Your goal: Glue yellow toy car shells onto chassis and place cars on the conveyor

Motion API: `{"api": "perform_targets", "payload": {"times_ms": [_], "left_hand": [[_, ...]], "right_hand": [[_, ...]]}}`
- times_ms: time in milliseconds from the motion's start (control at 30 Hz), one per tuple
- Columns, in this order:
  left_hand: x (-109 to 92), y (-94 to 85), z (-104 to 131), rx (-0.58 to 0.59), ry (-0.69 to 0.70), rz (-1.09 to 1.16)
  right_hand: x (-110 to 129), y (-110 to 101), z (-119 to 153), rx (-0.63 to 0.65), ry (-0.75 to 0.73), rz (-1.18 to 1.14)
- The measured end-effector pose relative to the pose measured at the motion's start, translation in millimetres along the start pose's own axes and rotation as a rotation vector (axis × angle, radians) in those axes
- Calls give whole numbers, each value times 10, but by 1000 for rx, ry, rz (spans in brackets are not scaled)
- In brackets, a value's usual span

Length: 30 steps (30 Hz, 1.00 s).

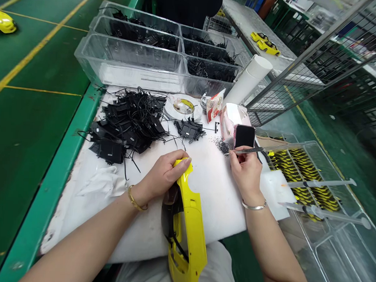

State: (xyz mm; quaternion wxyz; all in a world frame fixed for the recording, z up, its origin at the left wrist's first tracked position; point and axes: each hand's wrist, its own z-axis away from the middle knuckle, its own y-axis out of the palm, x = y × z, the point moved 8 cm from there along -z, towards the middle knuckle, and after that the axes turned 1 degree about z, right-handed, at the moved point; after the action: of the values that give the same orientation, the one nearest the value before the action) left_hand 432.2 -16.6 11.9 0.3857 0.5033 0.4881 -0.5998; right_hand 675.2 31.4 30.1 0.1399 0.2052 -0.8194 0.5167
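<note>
Your left hand [166, 171] grips the far end of a glossy yellow car shell [193, 215], fingers closed over its edge, as the shell extends across the near side of the white-covered desk [218, 199] to your lap. In your right hand [247, 172], the fingers pinch a slim metal tool [248, 150], its tip beside a scatter of tiny black pieces [221, 146] and its shaft just in front of a dark-screened phone [245, 137]. A heap of wired black parts [130, 122] covers the desk's far left, near a white roll [170, 109] and below a clear divided bin [132, 52]. White crumpled sheets [103, 181] lie near your left forearm; at right, two syringes [322, 183] rest over clear trays [312, 147] holding yellow-and-black striped pieces [307, 165].
</note>
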Motion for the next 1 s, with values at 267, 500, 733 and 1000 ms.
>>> {"api": "perform_targets", "payload": {"times_ms": [267, 500, 733, 1000], "left_hand": [[1, 0, 2, 3, -4, -4], [2, 0, -6, 8, -8, -12], [-67, -68, 23, -78, 70, 35], [-368, -38, 78, 49, 217, 44]], "right_hand": [[14, 2, -6, 8, -15, -2], [17, 16, 3, 23, -7, -16], [87, -81, 41, 11, 8, -122], [1093, -521, 285, 127, -341, -757]]}}
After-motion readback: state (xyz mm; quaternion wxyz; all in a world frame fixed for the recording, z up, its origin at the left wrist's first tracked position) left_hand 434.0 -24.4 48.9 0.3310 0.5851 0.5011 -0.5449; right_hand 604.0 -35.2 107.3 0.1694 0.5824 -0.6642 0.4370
